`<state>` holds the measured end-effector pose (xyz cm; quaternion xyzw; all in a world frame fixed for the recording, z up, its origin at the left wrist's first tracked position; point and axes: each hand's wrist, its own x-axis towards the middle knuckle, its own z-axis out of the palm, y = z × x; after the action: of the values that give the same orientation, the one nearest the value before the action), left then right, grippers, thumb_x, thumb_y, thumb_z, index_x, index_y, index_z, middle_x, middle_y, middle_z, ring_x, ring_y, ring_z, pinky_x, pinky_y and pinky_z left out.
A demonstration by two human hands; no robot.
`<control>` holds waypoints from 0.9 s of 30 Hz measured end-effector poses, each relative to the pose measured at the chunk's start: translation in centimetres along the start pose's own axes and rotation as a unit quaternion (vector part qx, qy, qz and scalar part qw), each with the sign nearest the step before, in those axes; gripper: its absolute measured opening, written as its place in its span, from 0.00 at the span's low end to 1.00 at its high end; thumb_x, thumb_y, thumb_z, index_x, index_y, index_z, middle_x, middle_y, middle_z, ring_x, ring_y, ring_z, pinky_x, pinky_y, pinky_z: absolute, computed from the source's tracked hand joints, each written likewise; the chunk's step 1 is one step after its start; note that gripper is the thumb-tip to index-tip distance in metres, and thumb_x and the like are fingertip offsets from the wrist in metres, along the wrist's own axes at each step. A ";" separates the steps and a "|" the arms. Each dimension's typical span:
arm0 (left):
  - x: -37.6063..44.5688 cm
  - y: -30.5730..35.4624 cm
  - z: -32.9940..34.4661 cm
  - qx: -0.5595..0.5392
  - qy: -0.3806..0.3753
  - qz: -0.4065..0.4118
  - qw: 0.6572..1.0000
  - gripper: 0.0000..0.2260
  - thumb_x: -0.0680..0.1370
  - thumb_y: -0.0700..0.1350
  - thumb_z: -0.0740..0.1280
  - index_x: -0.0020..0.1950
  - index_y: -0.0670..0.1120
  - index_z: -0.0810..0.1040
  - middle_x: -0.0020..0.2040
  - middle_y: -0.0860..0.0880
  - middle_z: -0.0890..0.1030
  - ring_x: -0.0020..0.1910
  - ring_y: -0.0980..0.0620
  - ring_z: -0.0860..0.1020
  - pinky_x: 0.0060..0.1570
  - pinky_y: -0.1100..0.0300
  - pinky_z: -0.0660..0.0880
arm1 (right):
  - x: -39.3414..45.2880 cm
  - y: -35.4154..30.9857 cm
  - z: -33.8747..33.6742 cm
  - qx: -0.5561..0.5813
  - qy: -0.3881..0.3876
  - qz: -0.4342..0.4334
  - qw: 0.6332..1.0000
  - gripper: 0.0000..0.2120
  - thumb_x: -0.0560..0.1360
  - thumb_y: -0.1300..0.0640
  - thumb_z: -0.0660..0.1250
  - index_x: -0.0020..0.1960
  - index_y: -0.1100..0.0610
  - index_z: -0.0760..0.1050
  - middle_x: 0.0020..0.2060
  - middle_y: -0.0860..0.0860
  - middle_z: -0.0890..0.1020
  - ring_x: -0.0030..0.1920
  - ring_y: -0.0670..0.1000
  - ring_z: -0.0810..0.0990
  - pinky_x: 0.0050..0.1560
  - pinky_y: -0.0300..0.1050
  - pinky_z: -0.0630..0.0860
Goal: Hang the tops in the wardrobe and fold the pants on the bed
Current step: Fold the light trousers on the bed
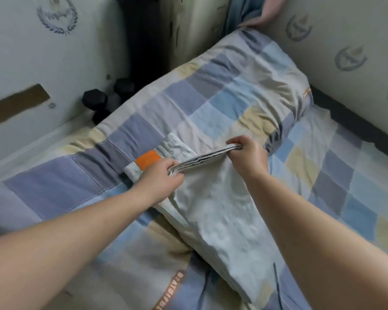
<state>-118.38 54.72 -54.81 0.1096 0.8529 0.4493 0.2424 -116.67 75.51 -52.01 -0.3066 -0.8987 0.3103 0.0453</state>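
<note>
Pale grey pants (213, 211) lay on the checked quilt (188, 97) on the bed, and both hands pinched the stacked hem edge, left hand (159, 175) and right hand (248, 155) at opposite ends.

Both hands, left (164, 175) and right (248, 153), pinch folded edge of pale pants (211, 202) on checked bed (211, 97).

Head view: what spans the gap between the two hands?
The stacked edge of the pale folded pants, pinched by left hand and right hand; nothing else, seen in the head view.
</note>
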 end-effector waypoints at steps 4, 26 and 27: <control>4.7 -4.4 -5.4 -0.009 0.063 -0.054 0.996 0.04 0.75 0.43 0.67 0.40 0.49 0.76 0.32 0.52 0.77 0.30 0.56 0.74 0.24 0.69 0.66 | 3.8 -5.4 6.1 -0.025 -0.054 0.002 0.998 0.17 0.71 0.62 0.62 0.55 0.48 0.80 0.53 0.51 0.82 0.55 0.54 0.78 0.48 0.40 0.70; 1.5 -8.7 11.3 0.286 -0.264 0.210 0.897 0.20 0.80 0.49 0.58 0.72 0.55 0.65 0.74 0.56 0.62 0.74 0.57 0.57 0.72 0.59 0.51 | -1.4 15.4 1.8 -0.118 -0.180 0.170 0.962 0.26 0.76 0.64 0.57 0.72 0.53 0.65 0.69 0.56 0.71 0.67 0.55 0.70 0.62 0.42 0.66; 1.3 -8.3 13.4 0.305 -0.268 0.221 0.887 0.21 0.80 0.49 0.58 0.73 0.55 0.63 0.75 0.56 0.60 0.75 0.58 0.55 0.73 0.58 0.49 | -2.3 17.5 1.2 -0.121 -0.170 0.192 0.959 0.26 0.76 0.65 0.56 0.73 0.53 0.65 0.70 0.56 0.70 0.68 0.55 0.69 0.64 0.44 0.65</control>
<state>-112.32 60.04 -68.46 0.4802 0.8041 0.1622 0.3107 -105.99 84.33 -62.95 -0.4193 -0.8481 0.2493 -0.2066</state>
